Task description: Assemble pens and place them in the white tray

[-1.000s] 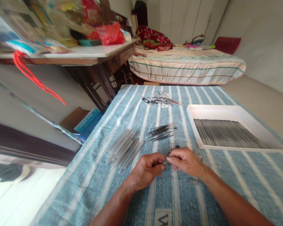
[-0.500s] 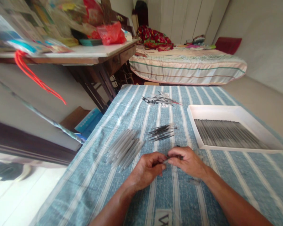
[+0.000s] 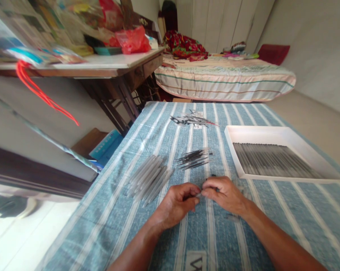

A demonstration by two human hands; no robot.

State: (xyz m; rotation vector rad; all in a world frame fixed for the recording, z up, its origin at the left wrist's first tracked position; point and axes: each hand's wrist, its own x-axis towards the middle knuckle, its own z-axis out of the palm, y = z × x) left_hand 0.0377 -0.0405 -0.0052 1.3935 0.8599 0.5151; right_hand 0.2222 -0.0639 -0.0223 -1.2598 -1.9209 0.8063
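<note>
My left hand is closed in a pinch around a slim grey pen barrel, mostly covered by my fingers. Touching its other end, the fingertips of my right hand are pinched together; any smaller part inside them is hidden. To the left lies a pile of grey translucent pen barrels. Thin black pen refills lie just beyond my hands. A small dark piece shows behind my right fingers. Partly hidden by my right wrist are some blurred clear pieces.
A white box at the right holds a row of dark grey pens. Farther back lie loose black, clear and red-tipped pieces. Blue striped cloth covers the table. A cluttered desk stands left, a bed behind.
My right fingers have shifted slightly and closed more at the barrel's end; the dark piece seen inside them is now hidden. My left hand stays nearly still.
</note>
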